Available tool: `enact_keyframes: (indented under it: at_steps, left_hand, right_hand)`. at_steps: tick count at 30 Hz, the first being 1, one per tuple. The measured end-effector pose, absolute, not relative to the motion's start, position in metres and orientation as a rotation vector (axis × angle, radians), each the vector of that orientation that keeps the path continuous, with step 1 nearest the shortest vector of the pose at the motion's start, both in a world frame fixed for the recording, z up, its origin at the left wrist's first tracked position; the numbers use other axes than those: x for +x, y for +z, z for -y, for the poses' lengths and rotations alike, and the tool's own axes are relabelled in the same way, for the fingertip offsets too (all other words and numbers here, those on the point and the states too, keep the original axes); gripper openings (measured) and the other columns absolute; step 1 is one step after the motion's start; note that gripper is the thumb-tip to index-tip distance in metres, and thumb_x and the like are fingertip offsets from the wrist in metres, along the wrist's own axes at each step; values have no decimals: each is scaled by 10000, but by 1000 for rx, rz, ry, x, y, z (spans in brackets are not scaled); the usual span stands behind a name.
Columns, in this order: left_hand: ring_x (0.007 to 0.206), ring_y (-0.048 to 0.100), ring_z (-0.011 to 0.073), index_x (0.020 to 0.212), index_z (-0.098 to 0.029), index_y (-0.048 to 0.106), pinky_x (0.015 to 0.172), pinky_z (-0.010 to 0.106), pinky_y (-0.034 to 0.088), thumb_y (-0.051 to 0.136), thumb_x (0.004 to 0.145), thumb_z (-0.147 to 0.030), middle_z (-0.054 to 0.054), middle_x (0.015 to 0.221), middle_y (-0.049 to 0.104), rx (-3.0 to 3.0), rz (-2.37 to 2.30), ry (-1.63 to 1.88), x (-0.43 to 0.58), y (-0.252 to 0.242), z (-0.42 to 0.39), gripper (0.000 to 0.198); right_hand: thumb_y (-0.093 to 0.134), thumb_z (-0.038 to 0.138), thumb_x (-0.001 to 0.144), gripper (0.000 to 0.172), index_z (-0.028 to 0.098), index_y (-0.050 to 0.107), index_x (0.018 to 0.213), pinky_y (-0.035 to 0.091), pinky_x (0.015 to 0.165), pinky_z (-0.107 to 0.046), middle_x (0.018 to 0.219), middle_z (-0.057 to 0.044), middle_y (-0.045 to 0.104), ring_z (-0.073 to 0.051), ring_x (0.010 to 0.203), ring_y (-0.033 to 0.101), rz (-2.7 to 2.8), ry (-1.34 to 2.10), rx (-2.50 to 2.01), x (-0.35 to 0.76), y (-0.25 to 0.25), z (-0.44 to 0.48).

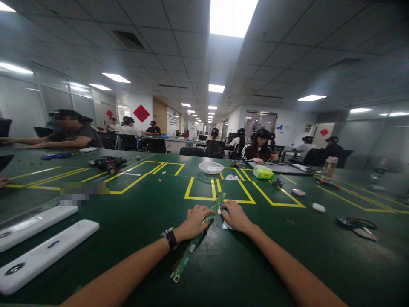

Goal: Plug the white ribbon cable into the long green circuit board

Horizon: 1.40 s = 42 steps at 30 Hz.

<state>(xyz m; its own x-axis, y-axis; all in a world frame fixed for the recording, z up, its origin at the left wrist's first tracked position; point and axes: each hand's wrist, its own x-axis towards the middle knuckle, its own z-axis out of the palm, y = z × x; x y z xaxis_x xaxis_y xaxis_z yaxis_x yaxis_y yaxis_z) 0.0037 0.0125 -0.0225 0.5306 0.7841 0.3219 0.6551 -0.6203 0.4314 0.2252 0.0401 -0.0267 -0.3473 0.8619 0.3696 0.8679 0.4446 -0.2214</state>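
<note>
A long narrow green circuit board (191,243) lies slanted on the dark green table (243,264), running from near me up toward the yellow floor-tape squares. My left hand (195,221), with a watch on its wrist, rests on the board's middle with fingers curled over it. My right hand (235,216) is closed beside the board's upper part, pressing a small white piece (225,225) against the table.
Two long white bars (44,253) lie at the left. A clear bowl (211,167), a green box (263,172), small white items (318,207) and dark tools (356,222) sit farther off. Several people sit at tables behind.
</note>
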Motion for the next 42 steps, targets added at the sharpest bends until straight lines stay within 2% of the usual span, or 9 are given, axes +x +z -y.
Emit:
enact_keyframes:
  at_steps: [6, 10, 18, 21, 24, 28, 32, 38, 42]
  left_hand:
    - [1033, 503, 253, 1223, -293, 521, 874, 382, 374, 529, 774, -258, 41, 1085, 610, 2342, -1303, 750, 3, -22, -21, 451]
    - [979, 512, 253, 1156, -246, 559, 833, 354, 392, 519, 806, -321, 63, 990, 610, 2331, -1422, 822, 6, -23, -24, 360]
    - [1044, 457, 293, 1246, -264, 514, 845, 394, 383, 534, 820, -424, 101, 1078, 548, 2502, -1502, 786, 8, -30, -27, 456]
    - [989, 498, 269, 1248, -271, 510, 821, 371, 397, 580, 786, -357, 78, 1038, 561, 2419, -1418, 814, 8, -31, -32, 475]
    - [860, 546, 200, 1243, -228, 507, 763, 304, 419, 615, 718, -208, 47, 961, 587, 2175, -1312, 882, 10, -32, -42, 536]
    - [692, 536, 123, 1245, -143, 499, 594, 207, 397, 557, 663, -56, 21, 837, 585, 1842, -1067, 976, 12, -30, -49, 591]
    - [613, 521, 93, 1219, -100, 525, 540, 177, 373, 508, 613, 7, -10, 727, 574, 1576, -1062, 1055, 10, -22, -44, 615]
    - [542, 562, 101, 1102, -118, 622, 520, 192, 427, 525, 663, -77, 4, 692, 651, 1340, -884, 1074, 10, -11, -30, 451]
    - [433, 514, 86, 1010, -106, 655, 434, 188, 396, 516, 704, -129, 2, 632, 643, 1267, -906, 1055, 14, -6, -24, 338]
  right_hand:
    - [538, 286, 828, 205, 228, 639, 996, 330, 848, -317, 1043, -61, 583, -214, 1021, 493, 2264, 56, -1403, 219, -25, -34]
    - [553, 258, 810, 184, 223, 633, 971, 326, 852, -313, 1061, -56, 574, -208, 1027, 482, 2291, 101, -1308, 213, -24, -31]
    - [570, 260, 799, 193, 214, 620, 979, 317, 854, -325, 1088, -57, 569, -215, 1040, 472, 2308, 164, -1270, 203, -22, -23]
    - [579, 261, 793, 196, 219, 621, 980, 313, 855, -333, 1097, -56, 569, -220, 1050, 467, 2310, 172, -1274, 203, -22, -23]
    - [579, 277, 797, 191, 226, 626, 975, 312, 851, -338, 1108, -56, 567, -226, 1065, 462, 2312, 178, -1288, 203, -22, -23]
    - [571, 287, 805, 194, 229, 626, 982, 312, 867, -345, 1121, -54, 562, -230, 1077, 460, 2311, 195, -1278, 202, -22, -22]
    - [599, 296, 784, 247, 196, 618, 1009, 326, 874, -338, 1091, -76, 568, -235, 1054, 469, 2305, 144, -1279, 203, -19, -21]
    - [599, 313, 788, 213, 164, 641, 934, 345, 848, -314, 1025, -99, 577, -227, 993, 490, 2313, 77, -1276, 203, -14, -16]
    - [638, 273, 736, 183, 164, 613, 881, 363, 737, -274, 896, -58, 598, -184, 849, 520, 2220, 238, -1319, 203, -12, -16]
